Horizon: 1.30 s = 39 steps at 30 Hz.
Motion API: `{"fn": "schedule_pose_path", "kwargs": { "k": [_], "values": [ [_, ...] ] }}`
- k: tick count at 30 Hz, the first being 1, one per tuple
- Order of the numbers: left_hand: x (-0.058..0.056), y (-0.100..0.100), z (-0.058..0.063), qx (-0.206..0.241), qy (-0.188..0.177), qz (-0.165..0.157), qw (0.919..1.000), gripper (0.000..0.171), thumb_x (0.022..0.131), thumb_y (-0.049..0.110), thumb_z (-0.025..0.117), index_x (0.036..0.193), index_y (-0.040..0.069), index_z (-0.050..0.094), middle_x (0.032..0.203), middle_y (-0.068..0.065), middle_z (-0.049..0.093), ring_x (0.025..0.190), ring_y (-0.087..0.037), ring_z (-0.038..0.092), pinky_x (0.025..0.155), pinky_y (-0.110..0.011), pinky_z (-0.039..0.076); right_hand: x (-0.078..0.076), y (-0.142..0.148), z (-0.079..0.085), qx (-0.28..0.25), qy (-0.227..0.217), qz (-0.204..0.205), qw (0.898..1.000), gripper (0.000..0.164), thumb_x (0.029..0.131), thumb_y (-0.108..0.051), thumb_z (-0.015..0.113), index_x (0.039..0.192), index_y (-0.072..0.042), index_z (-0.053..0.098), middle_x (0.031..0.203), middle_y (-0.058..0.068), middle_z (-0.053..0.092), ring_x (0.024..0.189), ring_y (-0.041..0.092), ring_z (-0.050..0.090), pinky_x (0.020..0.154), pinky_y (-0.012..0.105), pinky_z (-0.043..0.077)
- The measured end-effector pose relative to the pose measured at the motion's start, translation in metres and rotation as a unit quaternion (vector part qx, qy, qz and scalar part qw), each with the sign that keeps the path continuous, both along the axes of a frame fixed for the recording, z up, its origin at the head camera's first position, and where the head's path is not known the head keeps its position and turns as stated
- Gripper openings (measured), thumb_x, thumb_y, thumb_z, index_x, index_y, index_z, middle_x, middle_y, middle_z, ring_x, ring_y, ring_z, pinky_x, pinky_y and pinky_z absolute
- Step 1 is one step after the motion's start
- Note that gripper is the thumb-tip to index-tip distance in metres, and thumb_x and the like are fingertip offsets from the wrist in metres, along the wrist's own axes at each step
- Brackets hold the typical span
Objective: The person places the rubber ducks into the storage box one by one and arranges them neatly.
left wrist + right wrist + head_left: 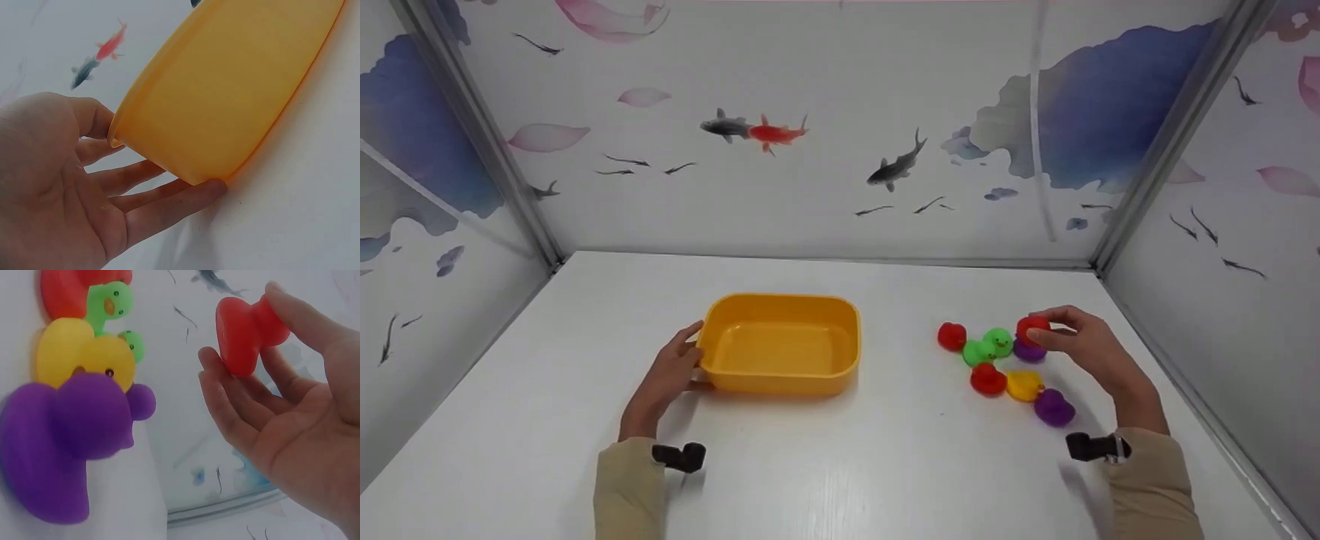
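Observation:
A yellow plastic basin (780,386) stands at the middle left of the table. My left hand (671,367) holds it by its left end. In the left wrist view, one digit touches the rim, another lies against the wall near the base, and the basin partly hides the other fingertips. My right hand (1099,352) pinches a red rubber duck (242,334) between thumb and fingers. In the head view that duck appears over a purple duck (1030,352), partly covering it. Nearby are a yellow duck (1024,385) and another purple duck (1054,408).
Left of the right hand sit two green ducks (978,352) touching each other, a red duck (952,336) and another red duck (988,379). White panels painted with fish enclose the white table (840,465) at the back and sides.

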State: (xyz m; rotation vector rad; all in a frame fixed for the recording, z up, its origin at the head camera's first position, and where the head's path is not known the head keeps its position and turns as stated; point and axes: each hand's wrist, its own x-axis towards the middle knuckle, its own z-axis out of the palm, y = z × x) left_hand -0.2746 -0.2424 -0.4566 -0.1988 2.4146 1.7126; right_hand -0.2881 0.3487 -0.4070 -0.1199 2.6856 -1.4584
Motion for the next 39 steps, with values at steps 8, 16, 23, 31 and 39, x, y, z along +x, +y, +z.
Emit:
{"fn": "schedule_pose_path", "kwargs": {
  "k": [8, 16, 23, 31, 39],
  "values": [
    [0.000, 0.001, -0.004, -0.002, 0.001, 0.001, 1.0000, 0.058, 0.106, 0.021, 0.034, 0.162, 0.024, 0.017, 0.158, -0.019, 0.037, 0.122, -0.032, 0.058, 0.096, -0.039, 0.059, 0.001, -0.027, 0.007, -0.017, -0.001, 0.002, 1.000, 0.067, 0.093, -0.048, 0.067, 0.141, -0.005, 0.048, 0.151, 0.020, 0.043, 0.140, 0.044, 0.044, 0.117, 0.070, 0.027],
    [-0.005, 0.002, -0.001, -0.003, 0.009, -0.007, 0.9999, 0.059, 0.106, 0.023, 0.036, 0.162, 0.025, 0.017, 0.159, -0.018, 0.036, 0.124, -0.032, 0.058, 0.099, -0.041, 0.057, -0.004, -0.050, 0.013, -0.009, -0.024, -0.028, 0.999, 0.072, 0.089, -0.055, 0.068, 0.145, -0.013, 0.049, 0.150, 0.017, 0.045, 0.127, 0.038, 0.054, 0.115, 0.060, 0.038],
    [-0.003, -0.002, 0.000, -0.007, 0.007, -0.011, 0.9999, 0.060, 0.106, 0.022, 0.037, 0.162, 0.022, 0.015, 0.160, -0.019, 0.035, 0.122, -0.031, 0.060, 0.098, -0.039, 0.058, -0.015, -0.078, 0.012, -0.006, -0.070, -0.024, 0.997, 0.074, 0.087, -0.055, 0.070, 0.147, -0.016, 0.048, 0.150, 0.017, 0.047, 0.126, 0.037, 0.059, 0.114, 0.057, 0.041],
    [0.000, -0.002, -0.002, 0.001, 0.000, -0.005, 1.0000, 0.066, 0.107, 0.022, 0.037, 0.163, 0.024, 0.003, 0.162, -0.020, 0.032, 0.125, -0.032, 0.059, 0.100, -0.041, 0.057, -0.030, -0.108, 0.021, 0.014, -0.076, -0.005, 0.997, 0.068, 0.091, -0.044, 0.071, 0.145, -0.011, 0.046, 0.149, 0.018, 0.047, 0.126, 0.037, 0.059, 0.111, 0.050, 0.048],
    [0.001, -0.003, -0.001, 0.005, 0.009, -0.009, 0.9999, 0.067, 0.106, 0.020, 0.038, 0.163, 0.027, 0.002, 0.162, -0.020, 0.031, 0.123, -0.031, 0.060, 0.099, -0.041, 0.057, -0.038, -0.143, 0.033, -0.016, -0.087, -0.010, 0.996, 0.061, 0.092, -0.031, 0.072, 0.142, -0.008, 0.047, 0.149, 0.018, 0.044, 0.129, 0.037, 0.052, 0.111, 0.048, 0.049]
  ]
}}
